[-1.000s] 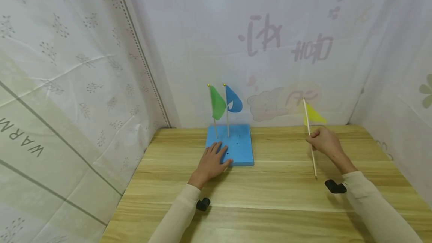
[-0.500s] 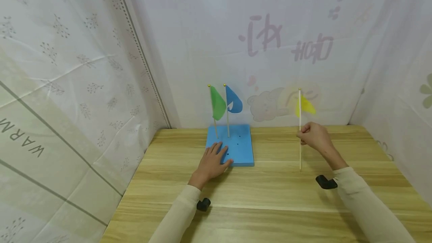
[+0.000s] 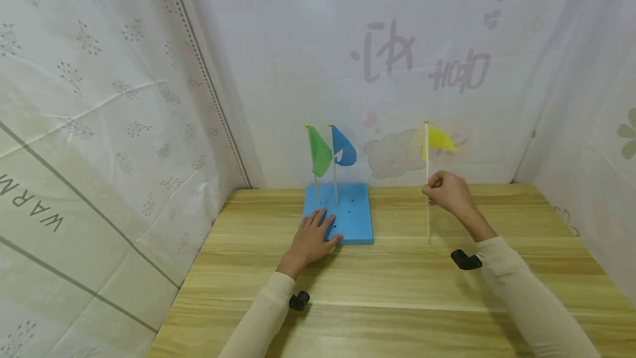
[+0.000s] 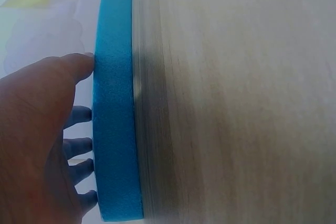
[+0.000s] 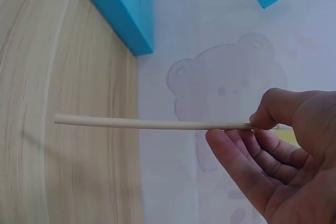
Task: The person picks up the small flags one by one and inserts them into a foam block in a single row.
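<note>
My right hand point(image 3: 451, 194) pinches the stick of a yellow flag point(image 3: 438, 139) between thumb and fingers, right of the board. The flag is upright, and its stick point(image 5: 121, 123) runs on below my fingers to a bare end over the table. With spread fingers, my left hand point(image 3: 309, 242) rests on the front left of a blue foam board point(image 3: 355, 231). In the left wrist view the fingertips press the top face of the board point(image 4: 116, 129). A green flag point(image 3: 320, 153) and a blue flag point(image 3: 344, 148) stand in holes toward the board's back.
Several small dark holes point(image 3: 349, 212) show in the board's top. The wooden table point(image 3: 377, 303) reaches back to a patterned cloth point(image 3: 298, 70), with more cloth hanging on the left and right sides.
My right hand has moved left toward the board and slightly up with the yellow flag, whose stick has swung from tilted to upright. The left hand and board have stayed put.
</note>
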Motion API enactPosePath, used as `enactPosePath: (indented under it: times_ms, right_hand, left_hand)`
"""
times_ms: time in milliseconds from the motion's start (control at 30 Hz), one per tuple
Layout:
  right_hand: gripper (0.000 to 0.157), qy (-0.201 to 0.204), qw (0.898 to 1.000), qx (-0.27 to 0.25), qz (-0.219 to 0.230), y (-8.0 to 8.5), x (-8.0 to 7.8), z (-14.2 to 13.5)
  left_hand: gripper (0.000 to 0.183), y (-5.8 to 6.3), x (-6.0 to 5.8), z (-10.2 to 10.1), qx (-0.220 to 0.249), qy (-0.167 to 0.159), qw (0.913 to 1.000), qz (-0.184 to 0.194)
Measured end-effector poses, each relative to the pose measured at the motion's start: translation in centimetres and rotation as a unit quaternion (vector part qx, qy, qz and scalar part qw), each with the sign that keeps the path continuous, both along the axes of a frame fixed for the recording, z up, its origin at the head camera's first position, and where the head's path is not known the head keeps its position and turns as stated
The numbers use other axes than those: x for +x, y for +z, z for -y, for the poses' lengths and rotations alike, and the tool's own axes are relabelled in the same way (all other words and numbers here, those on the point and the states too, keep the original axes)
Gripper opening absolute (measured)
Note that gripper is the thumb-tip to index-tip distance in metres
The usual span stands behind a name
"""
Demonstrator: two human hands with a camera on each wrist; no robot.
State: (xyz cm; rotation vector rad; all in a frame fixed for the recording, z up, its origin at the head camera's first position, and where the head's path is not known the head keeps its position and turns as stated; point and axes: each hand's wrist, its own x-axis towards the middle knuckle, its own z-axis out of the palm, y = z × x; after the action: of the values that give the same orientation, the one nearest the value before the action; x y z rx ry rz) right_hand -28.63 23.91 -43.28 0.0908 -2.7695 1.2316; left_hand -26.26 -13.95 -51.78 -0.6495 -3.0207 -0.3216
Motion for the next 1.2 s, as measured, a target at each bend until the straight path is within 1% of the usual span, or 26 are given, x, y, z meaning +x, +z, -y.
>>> enactPosePath:
  times_ms: [267, 533, 767, 1033, 1200]
  right_hand:
    - [0.019, 0.000, 1.000, -0.003, -0.006, 0.1, -0.7, 0.9]
    - [0.020, 0.006, 1.000, -0.014, -0.003, 0.6, -1.1, 2.1]
    - [0.019, 0.015, 1.000, -0.020, -0.009, 1.2, -1.7, 3.5]
    - [0.017, 0.017, 0.999, -0.028, -0.033, 1.8, -2.6, 5.5]
    - [0.014, 0.023, 0.998, -0.039, -0.048, 1.8, -3.1, 6.4]
  left_hand:
    - [0.067, 0.1, 0.0, 0.0, 0.003, -0.003, 1.0000, -0.002]
    - [0.067, -0.1, -0.1, 0.0, 0.000, -0.003, 1.0000, -0.003]
    - [0.068, 0.0, -0.1, 0.0, -0.004, -0.004, 1.0000, 0.000]
    - [0.067, 0.1, -0.1, 0.1, 0.003, -0.005, 1.0000, 0.001]
    - [0.068, 0.0, -0.1, 0.0, -0.003, -0.006, 1.0000, -0.002]
